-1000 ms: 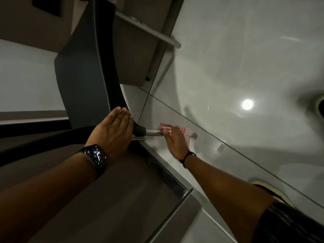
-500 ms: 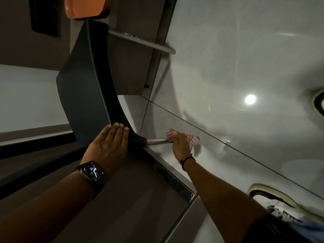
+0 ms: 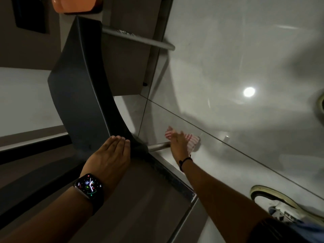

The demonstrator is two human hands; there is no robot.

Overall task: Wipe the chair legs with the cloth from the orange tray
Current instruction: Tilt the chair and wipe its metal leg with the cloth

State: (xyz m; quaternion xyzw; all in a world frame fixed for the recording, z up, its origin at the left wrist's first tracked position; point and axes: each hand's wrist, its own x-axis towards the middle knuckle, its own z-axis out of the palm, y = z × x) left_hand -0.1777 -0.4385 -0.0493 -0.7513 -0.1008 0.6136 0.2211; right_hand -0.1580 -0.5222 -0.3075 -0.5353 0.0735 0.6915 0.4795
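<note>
The dark grey chair (image 3: pixel 82 95) fills the middle left, seen from above at a steep tilt. My left hand (image 3: pixel 110 158), with a watch on the wrist, lies flat with fingers together against the chair's lower edge. One metal chair leg (image 3: pixel 158 146) juts right from under the seat. My right hand (image 3: pixel 178 143) wraps the red-and-white striped cloth (image 3: pixel 190 140) around that leg's far end. A second metal leg (image 3: pixel 140 39) shows higher up. The orange tray (image 3: pixel 75 5) sits at the top edge, partly cut off.
Glossy pale floor tiles (image 3: pixel 245 58) spread to the right, with a lamp reflection on them. A brown cabinet or table side (image 3: pixel 126 71) stands behind the chair. My shoe (image 3: pixel 280 204) is at lower right. A metal-edged brown surface (image 3: pixel 133 199) runs under my arms.
The view has tipped so the orange tray came into sight. My right hand with the cloth has slid outward along the chair leg. My left hand has stayed on the chair.
</note>
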